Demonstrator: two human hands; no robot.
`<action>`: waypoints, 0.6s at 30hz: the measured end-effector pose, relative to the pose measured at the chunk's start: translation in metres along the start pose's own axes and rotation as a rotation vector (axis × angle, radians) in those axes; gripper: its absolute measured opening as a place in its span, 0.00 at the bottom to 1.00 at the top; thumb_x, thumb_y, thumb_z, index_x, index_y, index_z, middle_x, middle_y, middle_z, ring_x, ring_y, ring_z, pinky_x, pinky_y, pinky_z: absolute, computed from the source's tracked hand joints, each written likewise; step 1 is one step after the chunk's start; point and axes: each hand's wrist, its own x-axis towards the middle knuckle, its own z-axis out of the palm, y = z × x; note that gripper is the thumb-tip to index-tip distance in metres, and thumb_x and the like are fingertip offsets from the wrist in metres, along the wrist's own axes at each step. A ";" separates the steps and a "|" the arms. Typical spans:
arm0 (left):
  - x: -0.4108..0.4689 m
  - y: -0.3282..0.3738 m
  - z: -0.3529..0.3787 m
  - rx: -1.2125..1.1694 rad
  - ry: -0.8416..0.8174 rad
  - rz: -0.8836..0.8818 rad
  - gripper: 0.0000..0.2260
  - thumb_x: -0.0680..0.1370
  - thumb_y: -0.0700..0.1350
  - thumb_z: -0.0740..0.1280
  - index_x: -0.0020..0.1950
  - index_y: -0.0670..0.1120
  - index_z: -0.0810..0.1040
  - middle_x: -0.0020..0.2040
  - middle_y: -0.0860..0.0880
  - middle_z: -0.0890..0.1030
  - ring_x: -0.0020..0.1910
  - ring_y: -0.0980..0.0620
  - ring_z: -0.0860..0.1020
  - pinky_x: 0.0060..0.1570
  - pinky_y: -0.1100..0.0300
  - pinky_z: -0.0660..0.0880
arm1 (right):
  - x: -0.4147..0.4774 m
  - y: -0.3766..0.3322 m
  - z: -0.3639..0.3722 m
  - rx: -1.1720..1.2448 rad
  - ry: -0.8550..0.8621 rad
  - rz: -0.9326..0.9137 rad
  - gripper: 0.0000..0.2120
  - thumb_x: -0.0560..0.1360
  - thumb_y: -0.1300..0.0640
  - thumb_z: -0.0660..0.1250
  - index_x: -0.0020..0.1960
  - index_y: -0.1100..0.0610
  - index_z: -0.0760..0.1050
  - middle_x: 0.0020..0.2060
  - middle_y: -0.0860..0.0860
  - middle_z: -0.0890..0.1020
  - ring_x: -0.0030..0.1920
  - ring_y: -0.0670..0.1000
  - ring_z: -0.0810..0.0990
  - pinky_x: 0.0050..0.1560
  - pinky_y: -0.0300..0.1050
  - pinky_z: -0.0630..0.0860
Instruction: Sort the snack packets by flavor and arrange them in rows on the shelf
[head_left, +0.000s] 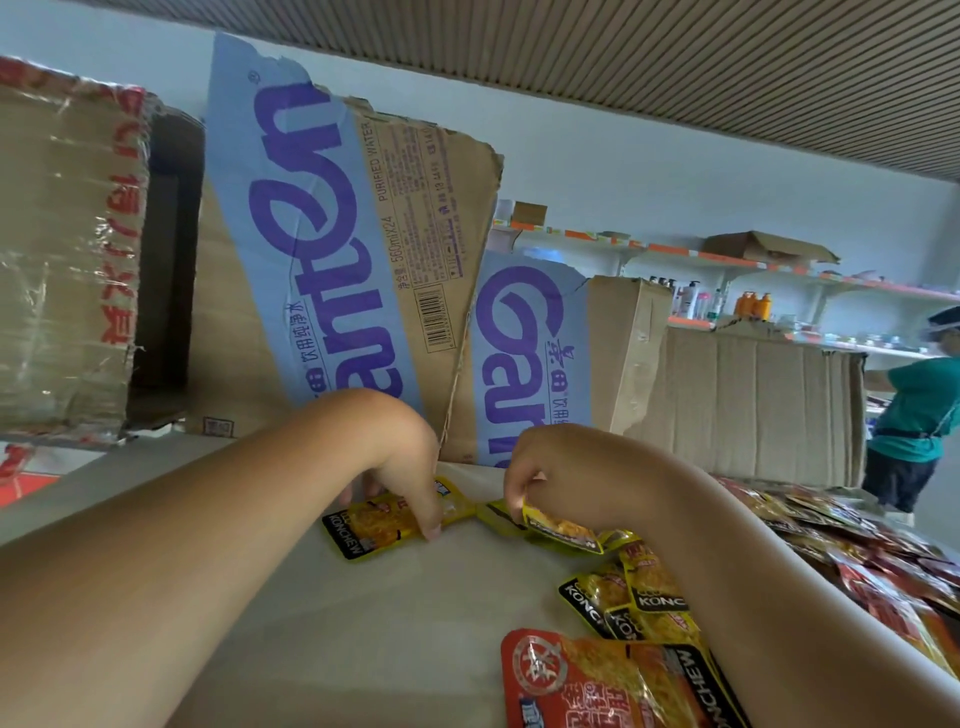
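My left hand (400, 457) rests its fingertips on a yellow snack packet (371, 527) lying flat on the pale shelf surface (363, 623). Just to its right, my right hand (540, 467) pinches the top edge of another yellow packet (563, 530), which is tilted. More yellow packets (644, 597) lie loose under my right forearm. An orange-red packet (597, 686) lies at the front. A heap of dark red packets (857, 561) fills the right side of the shelf.
Cardboard boxes stand along the back of the shelf: a taped one (62, 249) at left, two blue-and-purple water cartons (332, 249) in the middle, a plain one (748, 405) at right. A person in a teal shirt (914, 410) stands at far right by wall shelves.
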 end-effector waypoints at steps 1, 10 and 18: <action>0.001 -0.001 0.000 -0.004 -0.004 -0.002 0.41 0.67 0.62 0.81 0.75 0.49 0.73 0.66 0.43 0.77 0.58 0.42 0.83 0.47 0.51 0.85 | -0.002 0.001 -0.002 0.018 -0.019 0.027 0.17 0.77 0.59 0.60 0.38 0.45 0.82 0.48 0.44 0.80 0.50 0.48 0.78 0.55 0.50 0.78; 0.008 -0.005 -0.001 -0.001 -0.002 0.024 0.43 0.62 0.63 0.83 0.72 0.50 0.75 0.63 0.45 0.79 0.46 0.45 0.85 0.44 0.52 0.85 | -0.006 0.016 -0.006 -0.025 -0.068 0.116 0.12 0.71 0.40 0.74 0.46 0.45 0.76 0.46 0.43 0.79 0.46 0.45 0.77 0.42 0.43 0.73; 0.009 -0.004 -0.001 0.019 0.038 0.064 0.41 0.63 0.64 0.83 0.70 0.49 0.76 0.58 0.46 0.81 0.45 0.46 0.85 0.41 0.56 0.84 | -0.002 0.020 0.005 -0.003 -0.055 0.314 0.18 0.75 0.34 0.68 0.51 0.48 0.72 0.48 0.46 0.76 0.48 0.48 0.75 0.42 0.42 0.69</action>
